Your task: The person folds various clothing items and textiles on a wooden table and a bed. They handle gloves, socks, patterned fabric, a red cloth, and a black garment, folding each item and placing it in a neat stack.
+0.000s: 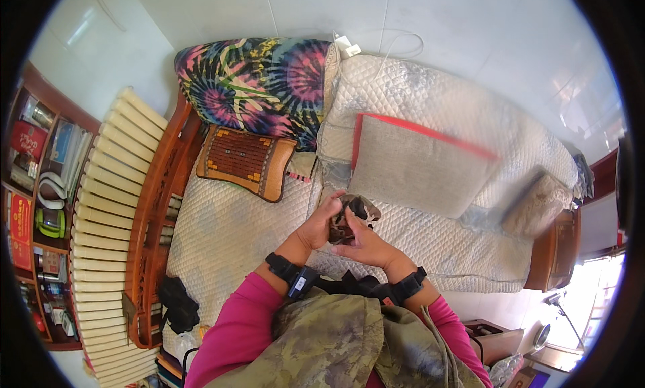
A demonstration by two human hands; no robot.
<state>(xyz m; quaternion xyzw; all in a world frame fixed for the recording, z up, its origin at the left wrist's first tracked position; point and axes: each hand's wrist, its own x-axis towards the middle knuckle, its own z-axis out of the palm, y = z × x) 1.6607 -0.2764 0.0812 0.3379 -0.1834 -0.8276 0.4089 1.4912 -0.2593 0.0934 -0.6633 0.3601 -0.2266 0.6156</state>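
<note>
Between my two hands is a bunched piece of brown and black patterned fabric point(374, 211), held above a cream quilted sofa cover point(242, 221). My left hand point(321, 222) grips its left side with the thumb up. My right hand point(365, 244) lies against the near side, its thumb and fingers pressed to the cloth. Just beyond the hands lies a flat grey cushion point(421, 161) with a red edge. Dark straps with small devices point(300, 282) circle both wrists.
A beaded pillow point(239, 158) and a tie-dye cloth point(257, 85) lie at the left by the carved wooden armrest point(151, 221). A tan cushion point(536, 206) sits at the right end. A white charger with cable point(352, 50) rests along the wall. Left stand a radiator point(108, 227) and shelves point(38, 242).
</note>
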